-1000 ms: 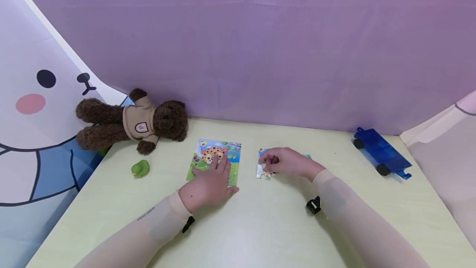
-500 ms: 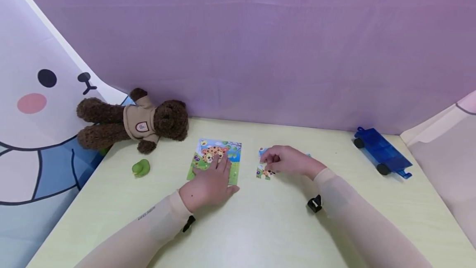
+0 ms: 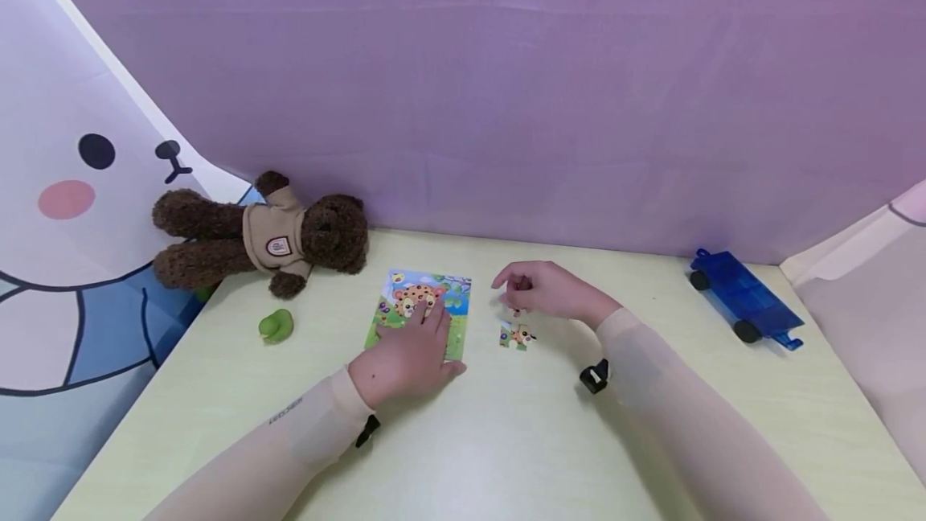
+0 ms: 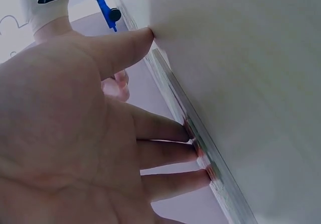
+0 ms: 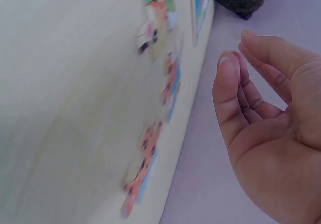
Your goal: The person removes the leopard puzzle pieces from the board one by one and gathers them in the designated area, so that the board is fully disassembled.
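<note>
My left hand [image 3: 408, 356] lies with fingers spread on a square picture card [image 3: 457, 296] showing a cartoon leopard. In the left wrist view, several fingertips touch the card's edge-on surface [image 4: 200, 148], and the thumb reaches the table beside it. My right hand [image 3: 546, 289] is above the table to the right of the card. Its fingers are loosely bent, with nothing visible between them in the right wrist view. Just nearer than it lie joined jigsaw pieces [image 3: 516, 336] with part of the leopard's face. Other spotted pieces [image 5: 145, 158] lie on the table, mostly hidden by the hand in the head view.
A brown teddy bear [image 3: 275, 235] lies at the back left of the table [image 3: 477, 457]. Nearer stands a small green toy duck [image 3: 276, 326]. A blue wheeled toy trailer [image 3: 745, 296] is at the back right. A purple cloth [image 3: 463, 103] hangs behind the table.
My right hand has risen off the jigsaw pieces and shifted toward the back, uncovering more of the nearest ones. The left hand has stayed in place on the card.
</note>
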{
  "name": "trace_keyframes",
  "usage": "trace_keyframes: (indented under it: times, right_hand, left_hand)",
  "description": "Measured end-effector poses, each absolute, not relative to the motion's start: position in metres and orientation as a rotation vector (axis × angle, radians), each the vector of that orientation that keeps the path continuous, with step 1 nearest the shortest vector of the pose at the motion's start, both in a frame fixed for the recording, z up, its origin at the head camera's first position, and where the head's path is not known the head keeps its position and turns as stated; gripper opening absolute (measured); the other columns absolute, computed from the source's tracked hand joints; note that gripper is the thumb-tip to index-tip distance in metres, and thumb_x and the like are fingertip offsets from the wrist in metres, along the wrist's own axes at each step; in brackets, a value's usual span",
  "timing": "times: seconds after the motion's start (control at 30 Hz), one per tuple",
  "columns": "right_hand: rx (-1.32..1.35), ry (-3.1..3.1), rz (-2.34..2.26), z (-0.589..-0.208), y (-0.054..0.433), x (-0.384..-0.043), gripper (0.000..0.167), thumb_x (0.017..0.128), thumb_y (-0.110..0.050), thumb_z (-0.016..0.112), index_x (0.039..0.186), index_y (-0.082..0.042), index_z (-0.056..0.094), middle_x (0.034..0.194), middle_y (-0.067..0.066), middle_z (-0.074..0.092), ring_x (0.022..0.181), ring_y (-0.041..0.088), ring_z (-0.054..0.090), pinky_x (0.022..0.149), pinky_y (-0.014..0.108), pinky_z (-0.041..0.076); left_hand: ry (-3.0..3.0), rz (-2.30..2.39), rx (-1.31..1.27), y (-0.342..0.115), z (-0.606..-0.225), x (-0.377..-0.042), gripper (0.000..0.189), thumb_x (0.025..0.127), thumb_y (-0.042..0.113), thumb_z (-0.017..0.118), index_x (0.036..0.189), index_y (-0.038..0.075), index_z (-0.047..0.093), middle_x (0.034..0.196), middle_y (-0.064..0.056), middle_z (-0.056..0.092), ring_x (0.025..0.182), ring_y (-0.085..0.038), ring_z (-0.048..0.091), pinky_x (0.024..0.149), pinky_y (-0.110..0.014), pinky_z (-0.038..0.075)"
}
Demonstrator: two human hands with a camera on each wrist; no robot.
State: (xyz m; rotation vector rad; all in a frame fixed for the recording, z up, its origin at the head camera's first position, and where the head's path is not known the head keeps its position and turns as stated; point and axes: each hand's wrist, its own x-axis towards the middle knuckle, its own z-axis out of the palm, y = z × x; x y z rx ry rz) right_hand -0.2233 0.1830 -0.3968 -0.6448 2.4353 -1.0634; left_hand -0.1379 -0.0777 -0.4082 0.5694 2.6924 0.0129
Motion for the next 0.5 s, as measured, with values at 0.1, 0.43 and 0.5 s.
trace_keyframes:
  times: [0.1, 0.43, 0.5]
  right_hand:
    - [-0.637, 2.425, -1.08, -0.394, 0.175, -0.227, 0.03, 0.106, -0.022, 0.066, 0.134, -0.014, 0.07, 0.092, 0.016, 0.069, 0.078, 0.031, 0.063, 0.064, 0.031, 0.05]
    - [-0.631, 2.397, -1.101, -0.395, 0.136, -0.238, 0.028, 0.108, -0.026, 0.064, 0.133, -0.016, 0.071, 0.103, 0.014, 0.071, 0.086, 0.04, 0.067, 0.058, 0.038, 0.053]
    - [-0.646, 2.382, -1.107, -0.398, 0.126, -0.24, 0.028, 0.108, -0.025, 0.063, 0.133, -0.014, 0.071, 0.109, 0.016, 0.072, 0.093, 0.033, 0.069, 0.063, 0.033, 0.055]
  left_hand:
    - [2.692, 0.032, 0.567, -0.077, -0.408, -0.14, 0.092, 0.107, 0.066, 0.049, 0.17, 0.004, 0.026, 0.182, -0.015, 0.011, 0.166, -0.046, 0.017, 0.101, -0.091, 0.039]
    - [2.717, 0.082, 0.576, -0.079, -0.407, -0.141, 0.092, 0.105, 0.065, 0.055, 0.169, 0.003, 0.029, 0.18, -0.016, 0.019, 0.161, -0.053, 0.022, 0.1, -0.091, 0.039]
    - [2.721, 0.089, 0.582, -0.08, -0.407, -0.14, 0.091, 0.105, 0.064, 0.055, 0.169, 0.004, 0.03, 0.179, -0.016, 0.021, 0.16, -0.052, 0.023, 0.1, -0.092, 0.039]
